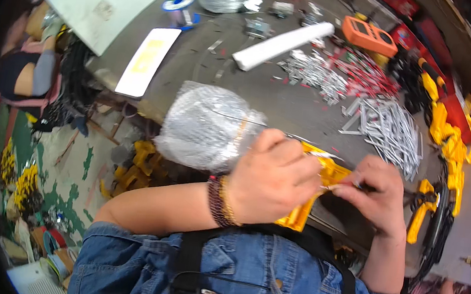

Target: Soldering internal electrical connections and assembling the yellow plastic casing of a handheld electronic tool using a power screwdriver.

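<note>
A yellow plastic housing (299, 215) lies at the table's near edge, partly hidden under my hands. My left hand (275, 180) is closed above it, fingertips pinched near its right side; what they hold is too small to name. Opposite, my right hand (379, 191) has thumb and finger pressed together close to the left fingertips, on a small piece I cannot make out. A thin dark wire-like strand (233, 116) runs behind my left hand and across the clear plastic-wrapped bundle (203, 126) beside it.
Silver rods (389, 134), small metal pieces (318, 72) and red wires (369, 75) lie in piles behind my right hand. Farther back are a white roll (283, 46), an orange meter (369, 36) and a solder spool (179, 12). Yellow housings (453, 147) line the right; another person (27, 76) is at left.
</note>
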Available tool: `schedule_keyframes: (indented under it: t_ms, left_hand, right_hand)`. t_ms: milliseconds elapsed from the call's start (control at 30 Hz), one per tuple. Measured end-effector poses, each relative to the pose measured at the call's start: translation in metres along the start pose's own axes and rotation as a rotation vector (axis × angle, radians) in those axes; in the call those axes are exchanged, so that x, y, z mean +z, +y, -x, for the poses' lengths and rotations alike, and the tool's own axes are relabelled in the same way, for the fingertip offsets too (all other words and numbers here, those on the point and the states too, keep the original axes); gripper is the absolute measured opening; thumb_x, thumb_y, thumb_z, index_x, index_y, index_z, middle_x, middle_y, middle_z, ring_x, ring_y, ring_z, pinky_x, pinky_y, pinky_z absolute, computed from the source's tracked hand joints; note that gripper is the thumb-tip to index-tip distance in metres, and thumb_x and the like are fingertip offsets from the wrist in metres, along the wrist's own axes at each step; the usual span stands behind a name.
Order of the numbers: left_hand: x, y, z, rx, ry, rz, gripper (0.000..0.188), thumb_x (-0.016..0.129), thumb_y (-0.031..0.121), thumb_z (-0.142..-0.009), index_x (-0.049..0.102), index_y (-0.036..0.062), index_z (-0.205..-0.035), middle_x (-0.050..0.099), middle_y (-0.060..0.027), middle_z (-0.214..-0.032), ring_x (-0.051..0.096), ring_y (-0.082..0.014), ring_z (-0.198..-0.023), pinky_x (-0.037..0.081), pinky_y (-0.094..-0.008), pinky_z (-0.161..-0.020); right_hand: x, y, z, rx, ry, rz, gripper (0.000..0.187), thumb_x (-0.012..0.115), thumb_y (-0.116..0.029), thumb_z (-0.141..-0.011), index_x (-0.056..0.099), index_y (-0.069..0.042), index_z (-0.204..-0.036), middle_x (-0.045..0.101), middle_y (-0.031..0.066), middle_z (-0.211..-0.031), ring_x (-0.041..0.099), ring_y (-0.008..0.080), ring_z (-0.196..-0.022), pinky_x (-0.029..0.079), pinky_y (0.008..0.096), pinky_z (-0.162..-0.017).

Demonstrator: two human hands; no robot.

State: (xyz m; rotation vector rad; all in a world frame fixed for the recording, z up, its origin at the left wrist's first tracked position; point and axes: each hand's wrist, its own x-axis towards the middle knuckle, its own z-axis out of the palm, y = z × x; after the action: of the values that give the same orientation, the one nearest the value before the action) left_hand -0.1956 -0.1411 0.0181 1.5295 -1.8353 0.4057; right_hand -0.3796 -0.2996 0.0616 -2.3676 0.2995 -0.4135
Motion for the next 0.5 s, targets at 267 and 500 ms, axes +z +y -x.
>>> schedule_keyframes:
  t_ms: [267, 500]
  left_hand:
    - [0.0039, 0.0023, 0.0037, -0.020, 0.066, 0.050, 0.008, 0.066, 0.022, -0.073, 0.068, 0.0164, -0.078, 0.056, 0.0038, -0.088, 0.055, -0.0164, -0.086, 0.042, -0.0379, -0.086]
    - [0.0030, -0.0022, 0.0051, -0.022, 0.051, 0.132, 0.014, 0.063, 0.022, -0.073, 0.067, 0.0113, -0.080, 0.056, 0.0004, -0.094, 0.055, -0.0189, -0.091, 0.044, -0.0402, -0.090]
  right_hand:
    - [-0.0035, -0.0004, 0.0035, 0.172, -0.024, -0.063, 0.018, 0.085, -0.010, -0.070, 0.072, -0.001, -0.079, 0.059, 0.0043, -0.071, 0.054, 0.0123, -0.064, 0.036, 0.0272, -0.054]
    - [0.0049, -0.0041, -0.0011, 0.147, 0.010, -0.019, 0.017, 0.085, -0.011, -0.070, 0.073, -0.003, -0.078, 0.057, 0.0043, -0.067, 0.051, 0.0136, -0.059, 0.033, 0.0272, -0.052]
